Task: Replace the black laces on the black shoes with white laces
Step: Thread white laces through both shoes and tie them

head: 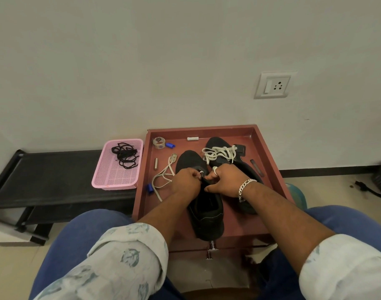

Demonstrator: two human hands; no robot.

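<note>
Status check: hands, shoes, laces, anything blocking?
Left hand and right hand both pinching at near shoe eyelets. White lace trailing left on tray. Far shoe holds loose white lace. Black laces in pink basket. Nothing blocking.

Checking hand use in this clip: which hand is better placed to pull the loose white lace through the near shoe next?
Probably the left hand: the loose white lace trails off on its side of the near shoe and its fingers already pinch at the eyelets. The right hand grips the tongue area, steadying the shoe.
</note>
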